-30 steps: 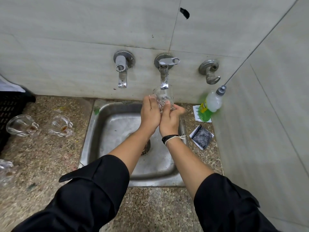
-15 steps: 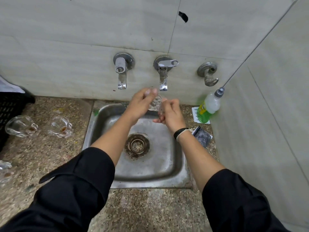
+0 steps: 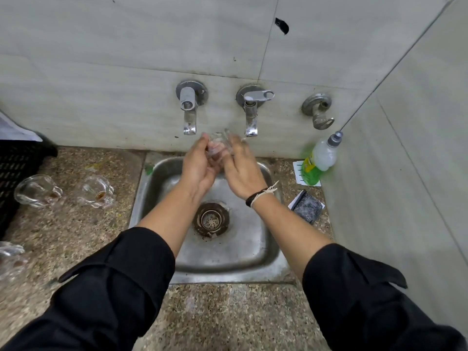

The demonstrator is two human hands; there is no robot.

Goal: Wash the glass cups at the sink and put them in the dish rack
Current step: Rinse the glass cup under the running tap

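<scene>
Glass cup (image 3: 219, 145), wet, slippery, breakable: clasped between left hand (image 3: 200, 168) and right hand (image 3: 241, 171) fingers; best gripped around the body.

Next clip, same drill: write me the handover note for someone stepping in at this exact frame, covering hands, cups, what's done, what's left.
Left hand and right hand: both wrapped around one glass cup, held over the sink between the two taps, near the right tap.
Waiting on the counter left of the sink: two cups lying on their sides, one by the black rack, one nearer the sink, both with brown residue; more glass at the left edge, partly out of view.
Done: nothing visibly racked.
Left: finish this cup, rack it, then wash the others. Soap bottle and scrub pad sit right of the sink.
</scene>
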